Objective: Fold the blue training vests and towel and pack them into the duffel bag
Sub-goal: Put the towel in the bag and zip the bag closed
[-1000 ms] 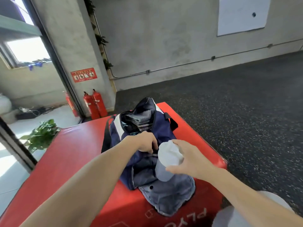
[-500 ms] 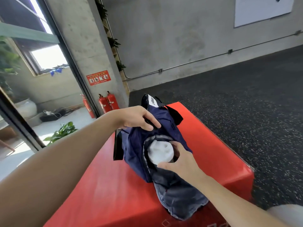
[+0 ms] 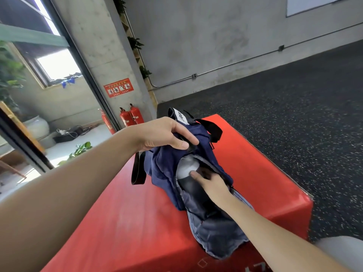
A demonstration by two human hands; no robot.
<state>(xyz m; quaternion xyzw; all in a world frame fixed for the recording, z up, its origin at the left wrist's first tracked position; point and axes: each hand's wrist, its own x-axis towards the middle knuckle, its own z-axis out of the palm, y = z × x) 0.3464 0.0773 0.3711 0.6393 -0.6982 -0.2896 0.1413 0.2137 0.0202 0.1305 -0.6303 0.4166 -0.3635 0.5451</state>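
Note:
A navy duffel bag (image 3: 165, 169) with black straps lies on a red padded box (image 3: 255, 173). My left hand (image 3: 163, 134) grips the bag's top fabric and holds it up. A white roll, seemingly the towel (image 3: 187, 165), sits partly inside the bag's open end pocket, its lower part in shadow. My right hand (image 3: 212, 183) holds the roll, thumb on its side and fingers hidden in the pocket behind it. The pocket's grey-lined flap (image 3: 216, 238) hangs open toward me. No blue vests are visible outside the bag.
The red box ends close to the right of the bag, above dark speckled floor (image 3: 294, 114). Red fire extinguishers (image 3: 130, 116) stand by a concrete pillar, beside a glass door frame and a potted plant (image 3: 78, 152). A pale rounded object (image 3: 343, 250) is at bottom right.
My right hand has pushed the white roll from above the bag down into the end pocket. My left hand has shifted up to the bag's top and lifted the fabric.

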